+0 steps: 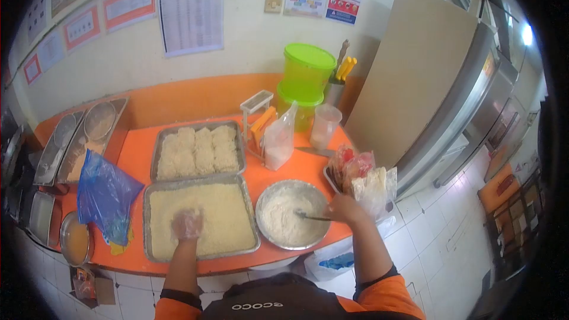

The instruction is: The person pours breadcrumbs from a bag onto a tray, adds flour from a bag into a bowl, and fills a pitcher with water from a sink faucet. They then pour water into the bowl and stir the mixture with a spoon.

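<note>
My left hand [188, 224], in a clear plastic glove, is down on pale crumbs in the near metal tray [148, 237]. Its fingertips are blurred against the crumbs, so I cannot make out whether they are curled. To the right, a metal bowl [290, 245] contains white flour. A dark-handled utensil, seemingly a spoon [314, 217], leans in the flour with its handle over the rim. My right hand [342, 208] is closed around the handle's end at the bowl's right side. Behind the near tray, another metal tray [155, 169] holds rows of crumb-coated pieces.
Plastic-bagged food [370, 186] sits beside my right hand. Further back are a bag of white powder [280, 142], a clear jug [325, 125], green tubs [308, 65] and yellow-handled knives [345, 69]. At left are a blue bag [106, 186] and a pot of yellowish liquid [76, 240].
</note>
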Available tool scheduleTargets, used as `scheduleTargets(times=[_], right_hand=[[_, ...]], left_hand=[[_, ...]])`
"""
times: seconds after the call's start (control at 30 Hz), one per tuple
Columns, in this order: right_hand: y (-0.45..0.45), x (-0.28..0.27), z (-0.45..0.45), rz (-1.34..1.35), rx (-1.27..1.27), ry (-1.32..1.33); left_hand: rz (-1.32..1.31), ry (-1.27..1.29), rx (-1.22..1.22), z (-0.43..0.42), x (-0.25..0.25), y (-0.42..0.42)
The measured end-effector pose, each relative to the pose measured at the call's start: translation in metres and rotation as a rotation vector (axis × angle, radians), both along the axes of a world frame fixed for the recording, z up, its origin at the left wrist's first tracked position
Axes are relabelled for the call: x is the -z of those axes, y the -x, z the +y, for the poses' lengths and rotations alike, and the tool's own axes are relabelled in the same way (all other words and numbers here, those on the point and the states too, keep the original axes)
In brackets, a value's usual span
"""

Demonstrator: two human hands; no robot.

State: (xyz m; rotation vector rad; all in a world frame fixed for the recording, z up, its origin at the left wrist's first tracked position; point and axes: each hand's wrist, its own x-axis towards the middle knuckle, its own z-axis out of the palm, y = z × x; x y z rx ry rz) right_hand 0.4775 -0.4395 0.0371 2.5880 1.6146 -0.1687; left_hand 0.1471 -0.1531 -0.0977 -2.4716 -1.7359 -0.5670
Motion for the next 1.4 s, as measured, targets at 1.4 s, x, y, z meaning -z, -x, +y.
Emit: scheduleTargets(times=[1.4], right_hand=[[0.113, -0.072, -0.422, 0.877, 1.024, -1.155]], left_hand=[[0.478, 0.016, 0.426, 0.030, -0.105, 0.013]])
